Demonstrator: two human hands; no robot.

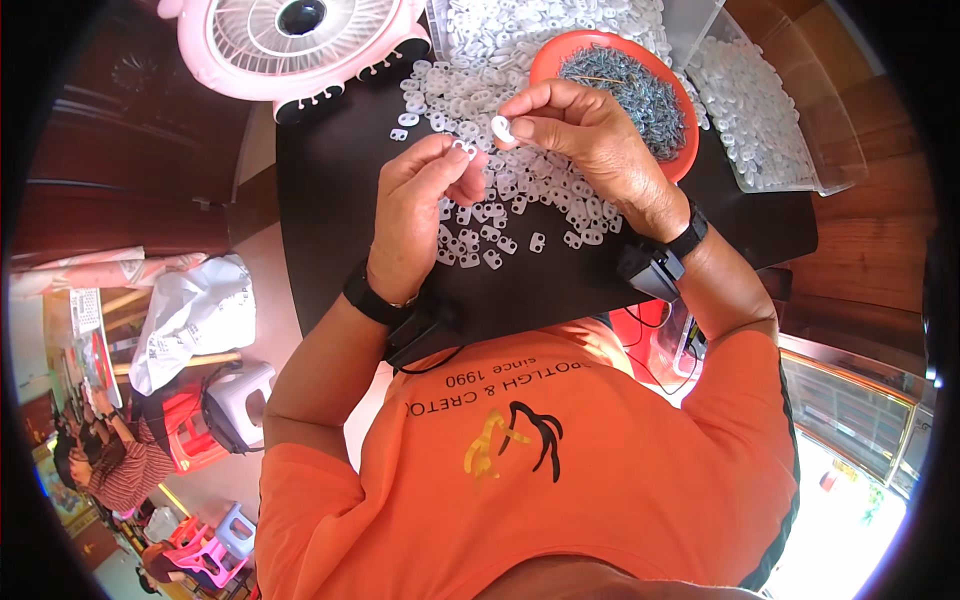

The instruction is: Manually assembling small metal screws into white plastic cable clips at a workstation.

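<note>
Above the dark table (345,220), my left hand (420,190) pinches a small white plastic two-holed piece (464,148) between thumb and fingers. Just to its right and a little farther off, my right hand (595,135) grips a white oval plastic piece (502,129) by its edge. The two pieces are close but apart. Under and around both hands lies a loose heap of similar white two-holed pieces (490,230), thinning out toward me. Beyond my right hand stands an orange bowl (690,150) full of small grey metal parts (640,105), with a thin stick across them.
A clear bin (432,30) piled with white pieces stands at the back. Another clear bin (830,175) of white pieces is at the right. A pink fan (300,85) occupies the far left. Stools (195,430) and other people (130,465) are off to the left.
</note>
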